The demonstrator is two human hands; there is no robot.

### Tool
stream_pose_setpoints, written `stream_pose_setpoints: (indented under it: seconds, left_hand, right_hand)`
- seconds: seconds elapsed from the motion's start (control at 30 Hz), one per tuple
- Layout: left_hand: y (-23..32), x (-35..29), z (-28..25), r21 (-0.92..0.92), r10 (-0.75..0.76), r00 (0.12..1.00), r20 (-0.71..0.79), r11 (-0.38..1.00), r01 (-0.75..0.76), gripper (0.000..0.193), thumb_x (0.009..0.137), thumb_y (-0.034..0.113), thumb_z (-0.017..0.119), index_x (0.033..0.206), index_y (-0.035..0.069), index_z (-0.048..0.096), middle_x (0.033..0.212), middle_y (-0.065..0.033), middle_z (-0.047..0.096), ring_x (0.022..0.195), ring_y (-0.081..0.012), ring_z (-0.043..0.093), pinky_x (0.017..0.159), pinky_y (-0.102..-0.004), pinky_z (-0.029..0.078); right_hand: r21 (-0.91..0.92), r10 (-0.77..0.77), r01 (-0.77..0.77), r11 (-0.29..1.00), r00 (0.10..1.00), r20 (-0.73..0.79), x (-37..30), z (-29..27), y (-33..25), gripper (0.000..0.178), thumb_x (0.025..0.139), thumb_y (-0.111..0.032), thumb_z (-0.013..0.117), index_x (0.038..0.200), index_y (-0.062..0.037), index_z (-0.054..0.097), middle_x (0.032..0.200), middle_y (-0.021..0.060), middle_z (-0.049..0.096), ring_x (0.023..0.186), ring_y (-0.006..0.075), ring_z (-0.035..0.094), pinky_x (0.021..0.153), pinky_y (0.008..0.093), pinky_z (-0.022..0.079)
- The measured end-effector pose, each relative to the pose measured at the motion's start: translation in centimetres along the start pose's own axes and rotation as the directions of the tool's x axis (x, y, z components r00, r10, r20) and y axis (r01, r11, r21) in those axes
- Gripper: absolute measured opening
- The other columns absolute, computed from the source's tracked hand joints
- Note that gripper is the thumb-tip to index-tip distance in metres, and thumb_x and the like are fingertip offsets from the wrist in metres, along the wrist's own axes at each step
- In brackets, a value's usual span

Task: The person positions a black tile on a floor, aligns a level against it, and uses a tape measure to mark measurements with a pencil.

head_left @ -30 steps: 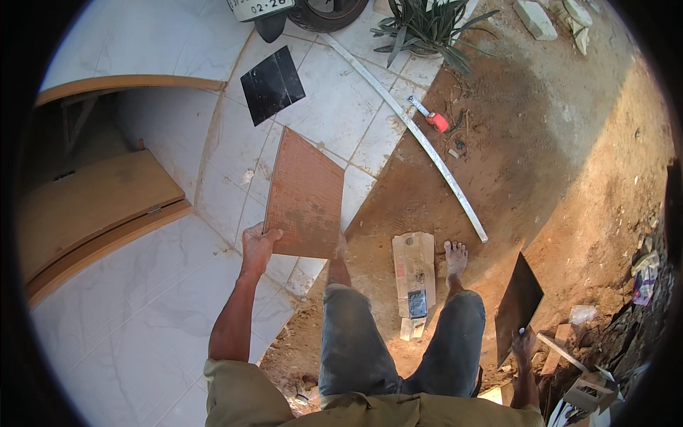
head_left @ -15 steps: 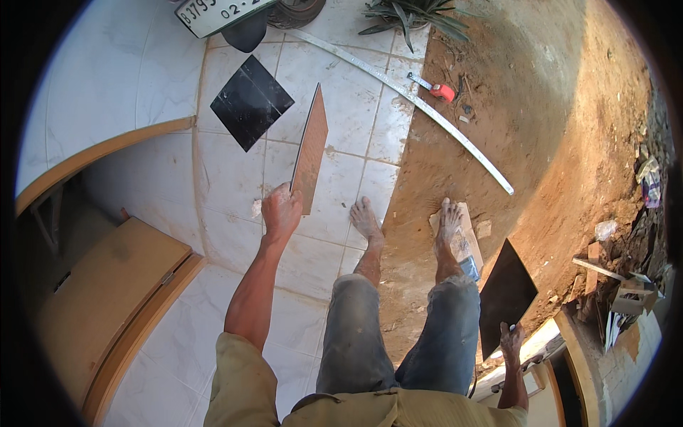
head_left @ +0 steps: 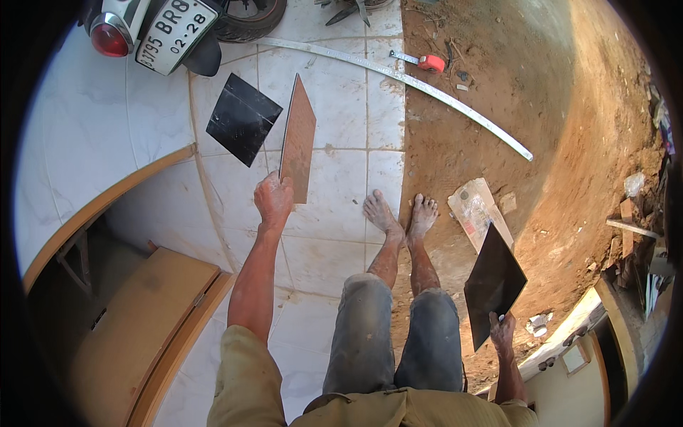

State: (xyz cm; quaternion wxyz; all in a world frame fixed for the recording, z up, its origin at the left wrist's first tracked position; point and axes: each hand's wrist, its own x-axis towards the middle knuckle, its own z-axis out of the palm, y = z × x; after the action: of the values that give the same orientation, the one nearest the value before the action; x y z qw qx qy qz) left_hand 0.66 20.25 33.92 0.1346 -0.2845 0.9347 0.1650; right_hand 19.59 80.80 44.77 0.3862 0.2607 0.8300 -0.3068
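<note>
Along the seam between a white tiled floor [head_left: 327, 213] and bare earth [head_left: 484, 142], a barefoot worker stands with a thin square-edged tile in each hand. The left hand [head_left: 274, 199] is closed on the near end of a reddish-brown tile [head_left: 301, 142], which shows almost edge-on and points away from the body. Well apart on the other side, the right hand [head_left: 502, 332] grips a dark tile [head_left: 496, 281] by its near edge, the broad face tilted into view; a small pale spot shows at the fingers, too small to make out.

Just beyond the left hand, to its left, a black tile [head_left: 243, 119] crossed by a pale line lies on the floor. Ahead of and between the hands, a long pale strip [head_left: 427, 89] spans floor and soil, with a red tape measure [head_left: 431, 63] near it, blade partly out. Ahead of the right hand, a cardboard piece [head_left: 475, 206] lies on the earth, partly behind the dark tile.

The step in hand appears to be handling the two tiles at once, both seemingly held clear of the ground. Any next move would seem to call for a firm grip on each and care that no corner knocks the floor.
</note>
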Motion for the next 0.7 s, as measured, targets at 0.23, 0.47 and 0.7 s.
stream_pose_setpoints:
  seconds: [0.23,0.47,0.7]
  left_hand:
    - [6.8,-4.3,5.9,0.1,0.024,0.997,0.07,0.995,-0.031,0.038,0.081,0.012,0.06,0.116,-0.002,0.063,0.107,-0.0212,0.067,0.091,-0.0393,0.067,0.08,-0.0496,0.053]
    - [12.7,-8.1,15.6,0.147,0.087,0.992,0.092,0.984,-0.1,0.063,0.083,0.014,0.062,0.139,-0.008,0.043,0.138,-0.0254,0.049,0.126,-0.0377,0.051,0.091,-0.0471,0.053]
    - [14.3,-10.6,25.1,0.212,0.035,0.972,0.231,0.974,-0.085,0.078,0.083,0.012,0.062,0.15,-0.004,0.025,0.154,-0.0303,0.026,0.142,-0.0434,0.03,0.104,-0.0585,0.039]
  right_hand:
    - [0.062,-0.096,0.103,0.993,0.989,-0.116,1.6,0.8,2.1,0.013,0.087,-0.008,0.063,0.09,0.0044,0.06,0.07,0.0133,0.061,0.058,0.0252,0.053,0.056,0.0387,0.043]
    - [0.099,-0.045,0.056,0.993,0.992,-0.117,3.4,0.9,4.4,0.017,0.088,-0.008,0.06,0.098,0.0049,0.062,0.081,0.0163,0.065,0.067,0.0269,0.057,0.063,0.0388,0.046]
    - [-0.094,-0.105,0.097,0.991,0.991,-0.08,5.1,1.4,4.8,0.019,0.088,-0.009,0.061,0.098,0.0064,0.062,0.083,0.0158,0.067,0.069,0.0254,0.058,0.064,0.0388,0.047]
